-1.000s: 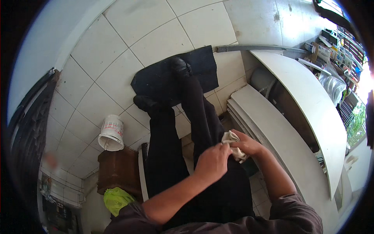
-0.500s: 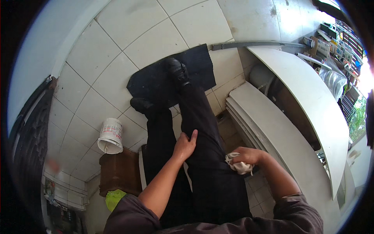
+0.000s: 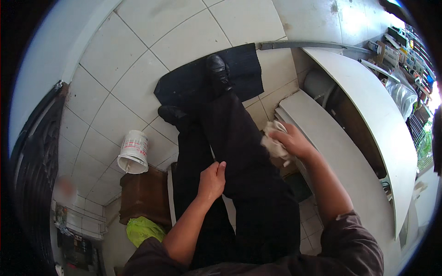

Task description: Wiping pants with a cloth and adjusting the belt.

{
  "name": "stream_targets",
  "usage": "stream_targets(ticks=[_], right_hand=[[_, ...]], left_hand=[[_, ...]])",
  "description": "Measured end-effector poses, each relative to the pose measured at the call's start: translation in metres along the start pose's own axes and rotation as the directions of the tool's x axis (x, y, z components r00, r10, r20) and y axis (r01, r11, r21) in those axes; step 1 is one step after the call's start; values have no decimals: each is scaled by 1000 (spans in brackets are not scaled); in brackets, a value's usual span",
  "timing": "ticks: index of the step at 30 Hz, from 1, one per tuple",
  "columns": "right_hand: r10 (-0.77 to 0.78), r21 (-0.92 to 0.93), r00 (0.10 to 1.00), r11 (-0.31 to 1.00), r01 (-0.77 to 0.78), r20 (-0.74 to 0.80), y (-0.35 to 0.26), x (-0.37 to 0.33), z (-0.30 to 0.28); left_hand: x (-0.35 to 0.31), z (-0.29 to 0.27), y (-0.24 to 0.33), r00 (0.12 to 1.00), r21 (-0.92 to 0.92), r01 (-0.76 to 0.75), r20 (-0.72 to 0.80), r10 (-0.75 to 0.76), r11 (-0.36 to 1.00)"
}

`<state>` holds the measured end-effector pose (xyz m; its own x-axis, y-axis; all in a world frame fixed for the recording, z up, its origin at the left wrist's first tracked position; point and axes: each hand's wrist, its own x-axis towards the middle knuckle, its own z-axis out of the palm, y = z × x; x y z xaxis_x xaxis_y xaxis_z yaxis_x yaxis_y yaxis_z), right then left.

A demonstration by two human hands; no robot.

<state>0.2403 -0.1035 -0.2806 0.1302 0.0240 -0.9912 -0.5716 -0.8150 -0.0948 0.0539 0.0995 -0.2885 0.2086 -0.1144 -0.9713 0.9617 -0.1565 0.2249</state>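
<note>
I look down at my own legs in black trousers and black shoes. My right hand is closed around a crumpled white cloth, held beside my right knee close to the edge of a long white panel. My left hand rests flat on my left thigh with its fingers together and nothing in it.
A black mat lies on the white tiled floor under my feet. A white bucket lies tipped on its side by a brown box and a green bag. Another curved white panel and cluttered shelves stand at right.
My hands, together on the cloth a second ago, have parted. The left hand dropped to my thigh; the right hand carried the cloth forward toward the white panel.
</note>
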Motion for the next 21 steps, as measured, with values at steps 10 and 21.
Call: stream_targets(ticks=[10,21], right_hand=[[-126,-766,986,643,0,-106,-29,115,68],[-134,-777,976,628,-50,-171,-35,164,58]], left_hand=[[3,26,0,998,-233,-49,-49,39,971],[150,39,-39,936,-616,260,-29,-351,744]])
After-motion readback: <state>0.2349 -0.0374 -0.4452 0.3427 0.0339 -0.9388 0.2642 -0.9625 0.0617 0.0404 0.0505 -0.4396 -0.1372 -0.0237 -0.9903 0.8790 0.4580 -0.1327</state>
